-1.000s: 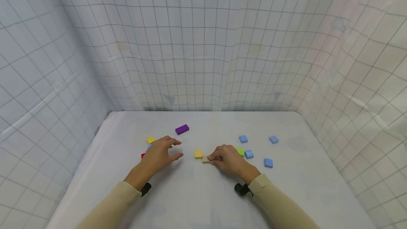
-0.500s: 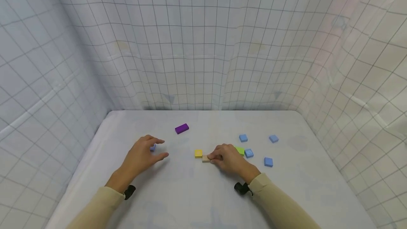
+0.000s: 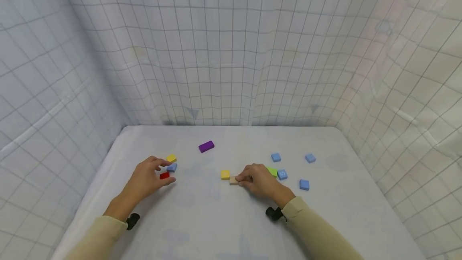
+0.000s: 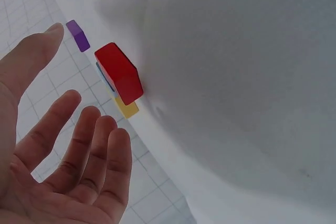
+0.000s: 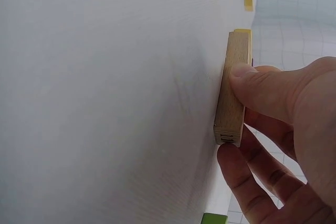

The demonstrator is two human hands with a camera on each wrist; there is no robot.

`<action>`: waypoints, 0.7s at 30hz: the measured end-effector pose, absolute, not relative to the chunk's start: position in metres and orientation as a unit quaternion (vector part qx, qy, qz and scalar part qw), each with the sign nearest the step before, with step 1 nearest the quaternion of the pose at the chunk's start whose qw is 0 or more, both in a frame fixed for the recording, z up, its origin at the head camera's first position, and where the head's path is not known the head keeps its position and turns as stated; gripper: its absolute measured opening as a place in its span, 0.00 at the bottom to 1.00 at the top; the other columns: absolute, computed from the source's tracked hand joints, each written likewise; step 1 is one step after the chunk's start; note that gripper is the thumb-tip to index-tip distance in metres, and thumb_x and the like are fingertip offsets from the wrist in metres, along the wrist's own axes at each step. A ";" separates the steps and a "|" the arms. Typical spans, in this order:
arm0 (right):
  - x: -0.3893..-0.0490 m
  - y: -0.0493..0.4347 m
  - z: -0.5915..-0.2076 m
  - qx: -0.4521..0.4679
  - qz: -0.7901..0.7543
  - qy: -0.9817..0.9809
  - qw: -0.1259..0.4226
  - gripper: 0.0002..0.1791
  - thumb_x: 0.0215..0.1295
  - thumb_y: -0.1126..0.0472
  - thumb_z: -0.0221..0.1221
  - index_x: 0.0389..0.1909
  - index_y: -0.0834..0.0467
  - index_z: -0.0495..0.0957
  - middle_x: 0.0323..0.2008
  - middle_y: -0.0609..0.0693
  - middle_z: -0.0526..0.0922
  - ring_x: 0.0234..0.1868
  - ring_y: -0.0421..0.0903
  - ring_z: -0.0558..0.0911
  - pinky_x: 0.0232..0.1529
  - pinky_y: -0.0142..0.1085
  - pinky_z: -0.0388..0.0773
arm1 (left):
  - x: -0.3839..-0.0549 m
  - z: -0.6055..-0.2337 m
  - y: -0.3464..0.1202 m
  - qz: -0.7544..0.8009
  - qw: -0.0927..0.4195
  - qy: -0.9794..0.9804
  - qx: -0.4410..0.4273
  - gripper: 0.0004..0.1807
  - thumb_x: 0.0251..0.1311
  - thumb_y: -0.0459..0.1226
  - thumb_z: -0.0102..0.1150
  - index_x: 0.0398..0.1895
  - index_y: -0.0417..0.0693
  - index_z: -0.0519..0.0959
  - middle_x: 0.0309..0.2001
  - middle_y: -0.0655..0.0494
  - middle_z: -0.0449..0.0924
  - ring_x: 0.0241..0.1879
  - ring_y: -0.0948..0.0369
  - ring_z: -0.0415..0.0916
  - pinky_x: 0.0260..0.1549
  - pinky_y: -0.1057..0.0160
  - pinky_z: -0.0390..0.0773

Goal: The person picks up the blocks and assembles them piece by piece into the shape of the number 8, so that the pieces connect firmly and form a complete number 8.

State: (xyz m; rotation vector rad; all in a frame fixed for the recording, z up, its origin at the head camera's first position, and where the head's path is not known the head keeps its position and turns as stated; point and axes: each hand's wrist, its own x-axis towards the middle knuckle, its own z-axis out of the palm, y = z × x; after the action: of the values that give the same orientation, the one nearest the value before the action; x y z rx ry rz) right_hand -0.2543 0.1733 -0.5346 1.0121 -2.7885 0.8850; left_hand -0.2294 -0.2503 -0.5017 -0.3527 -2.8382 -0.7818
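In the head view my right hand (image 3: 260, 180) pinches a flat, pale wooden block (image 3: 233, 180) that lies on the white table. The right wrist view shows the thumb on the long side of this wooden block (image 5: 233, 87), with a fingertip at its near end. A yellow block (image 3: 225, 175) stands at the wooden block's left end. My left hand (image 3: 144, 177) hovers at the left with thumb and fingers spread, holding nothing. Between thumb and fingers, from above, shows a red block (image 3: 164, 175); the left wrist view has this red block (image 4: 119, 74) apart from the fingers.
Beyond the red block lie a blue block (image 3: 172, 167) and another yellow block (image 3: 171, 158). A purple block (image 3: 206, 146) lies farther back. Partly behind my right hand is a green block (image 3: 272, 172), beside a blue square (image 3: 282, 174). More blue squares (image 3: 304, 184) are scattered rightward.
My left hand has moved left and a little toward me, away from the middle, uncovering the red, blue and yellow blocks. The right hand stays on the wooden block.
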 end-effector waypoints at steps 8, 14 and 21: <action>-0.254 0.172 -0.535 0.319 0.279 -0.905 0.015 0.13 0.74 0.66 0.78 0.56 0.54 0.97 0.47 0.47 0.98 0.45 0.39 0.90 0.43 0.29 0.83 | -0.228 -0.507 -0.266 -0.280 0.064 -0.952 -0.102 0.27 0.57 0.43 0.94 0.56 0.42 0.93 0.48 0.45 0.90 0.48 0.46 0.93 0.45 0.53 0.92; -0.255 0.173 -0.534 0.318 0.284 -0.904 0.021 0.13 0.74 0.65 0.78 0.56 0.54 0.97 0.47 0.46 0.98 0.45 0.39 0.90 0.45 0.30 0.83 | -0.229 -0.510 -0.273 -0.285 0.045 -0.953 -0.092 0.26 0.58 0.43 0.93 0.56 0.41 0.93 0.49 0.44 0.93 0.47 0.48 0.92 0.47 0.51 0.92; -0.258 0.178 -0.541 0.354 0.288 -0.889 0.044 0.12 0.75 0.63 0.79 0.56 0.54 0.97 0.46 0.47 0.98 0.44 0.38 0.89 0.44 0.32 0.84 | -0.228 -0.512 -0.275 -0.289 0.024 -0.954 -0.077 0.26 0.61 0.44 0.91 0.57 0.41 0.92 0.51 0.43 0.94 0.49 0.47 0.92 0.48 0.51 0.91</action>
State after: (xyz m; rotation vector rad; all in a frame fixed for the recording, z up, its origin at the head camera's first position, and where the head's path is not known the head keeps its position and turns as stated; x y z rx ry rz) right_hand -0.2584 0.1777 -0.5410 1.0804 -2.7160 0.8802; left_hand -0.2282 -0.2752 -0.5116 -0.2376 -2.9529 -0.8936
